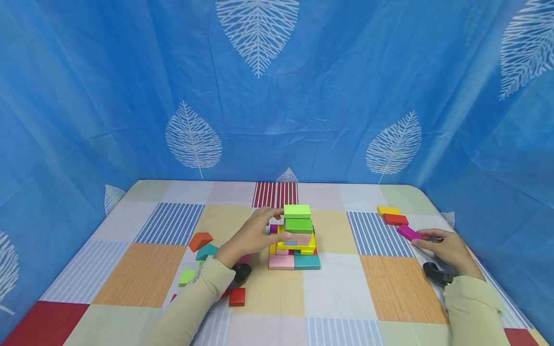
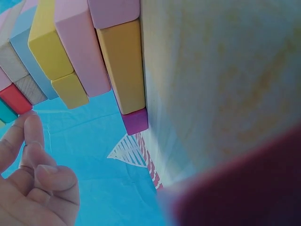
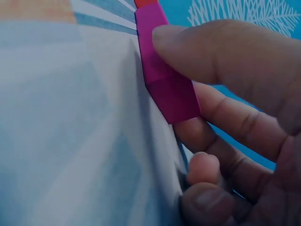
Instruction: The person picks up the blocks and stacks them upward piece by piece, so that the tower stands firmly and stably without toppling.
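A tower of coloured wooden blocks (image 1: 298, 240) stands mid-table, topped by a lime block (image 1: 296, 211) over a green block (image 1: 298, 226). At the tower's upper left side is my left hand (image 1: 258, 230), its thumb and forefinger spread toward it. In the left wrist view, fingertips (image 2: 33, 114) reach right to a red block (image 2: 16, 98) in the stack, while the other fingers are bent and hold nothing. Far to the right, my right hand (image 1: 446, 247) pinches a magenta block (image 1: 409, 233) between thumb and fingers, low over the cloth, as the right wrist view (image 3: 160, 61) shows.
Beyond the magenta block lie a red block (image 1: 396, 219) and a yellow block (image 1: 388, 210). Left of the tower are an orange block (image 1: 200, 241), a teal block (image 1: 207, 252), a lime block (image 1: 187, 277) and a red block (image 1: 237, 297). Blue curtains surround the table.
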A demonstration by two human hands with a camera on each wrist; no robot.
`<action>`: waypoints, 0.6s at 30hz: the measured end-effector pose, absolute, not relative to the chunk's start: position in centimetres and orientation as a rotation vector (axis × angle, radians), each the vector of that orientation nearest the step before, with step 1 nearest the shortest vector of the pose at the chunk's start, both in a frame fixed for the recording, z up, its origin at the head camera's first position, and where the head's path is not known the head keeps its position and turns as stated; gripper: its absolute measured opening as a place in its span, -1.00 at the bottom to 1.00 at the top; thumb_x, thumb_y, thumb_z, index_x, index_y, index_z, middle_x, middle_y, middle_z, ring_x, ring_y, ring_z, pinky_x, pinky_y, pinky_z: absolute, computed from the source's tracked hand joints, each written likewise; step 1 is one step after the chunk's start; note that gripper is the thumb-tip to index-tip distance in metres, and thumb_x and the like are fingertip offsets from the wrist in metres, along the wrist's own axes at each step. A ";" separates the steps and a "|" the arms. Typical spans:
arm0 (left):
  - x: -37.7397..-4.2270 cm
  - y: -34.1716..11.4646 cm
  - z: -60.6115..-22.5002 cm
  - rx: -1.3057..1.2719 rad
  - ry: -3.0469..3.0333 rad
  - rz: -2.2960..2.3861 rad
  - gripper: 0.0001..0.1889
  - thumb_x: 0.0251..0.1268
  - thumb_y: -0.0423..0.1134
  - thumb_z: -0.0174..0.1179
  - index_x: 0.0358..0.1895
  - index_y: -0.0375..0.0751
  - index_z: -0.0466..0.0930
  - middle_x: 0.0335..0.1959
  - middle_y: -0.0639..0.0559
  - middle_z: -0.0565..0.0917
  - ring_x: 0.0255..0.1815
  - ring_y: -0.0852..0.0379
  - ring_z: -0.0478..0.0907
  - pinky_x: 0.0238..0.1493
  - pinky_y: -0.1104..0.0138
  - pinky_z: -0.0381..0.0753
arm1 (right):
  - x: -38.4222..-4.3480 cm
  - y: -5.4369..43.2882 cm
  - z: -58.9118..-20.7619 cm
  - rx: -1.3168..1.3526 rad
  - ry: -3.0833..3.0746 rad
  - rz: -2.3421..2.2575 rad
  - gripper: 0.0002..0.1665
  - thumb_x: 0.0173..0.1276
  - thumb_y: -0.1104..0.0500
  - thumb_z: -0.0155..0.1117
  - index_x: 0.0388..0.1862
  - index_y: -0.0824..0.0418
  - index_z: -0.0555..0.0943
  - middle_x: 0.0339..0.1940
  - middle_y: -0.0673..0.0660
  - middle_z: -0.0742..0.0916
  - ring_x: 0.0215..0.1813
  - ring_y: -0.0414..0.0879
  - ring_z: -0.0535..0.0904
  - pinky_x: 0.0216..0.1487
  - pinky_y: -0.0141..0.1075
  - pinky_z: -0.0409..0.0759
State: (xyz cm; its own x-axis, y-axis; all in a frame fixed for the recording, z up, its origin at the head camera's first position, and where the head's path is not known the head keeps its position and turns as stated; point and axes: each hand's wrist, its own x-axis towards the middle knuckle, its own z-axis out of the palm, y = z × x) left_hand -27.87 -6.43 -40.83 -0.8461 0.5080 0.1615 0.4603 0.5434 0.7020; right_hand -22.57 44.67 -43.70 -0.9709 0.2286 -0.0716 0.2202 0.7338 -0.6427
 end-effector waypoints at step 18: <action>-28.0 -6.5 -41.0 0.834 2.703 1.205 -0.23 0.38 0.01 0.50 0.54 -0.25 0.47 0.24 -0.11 0.60 0.26 -0.10 0.51 0.21 -0.01 0.70 | -23.1 40.8 -41.1 -0.005 -2.844 1.098 -0.42 0.46 0.20 0.51 0.25 0.60 0.60 -0.04 0.41 0.73 -0.17 -0.08 0.56 -0.32 -0.32 0.67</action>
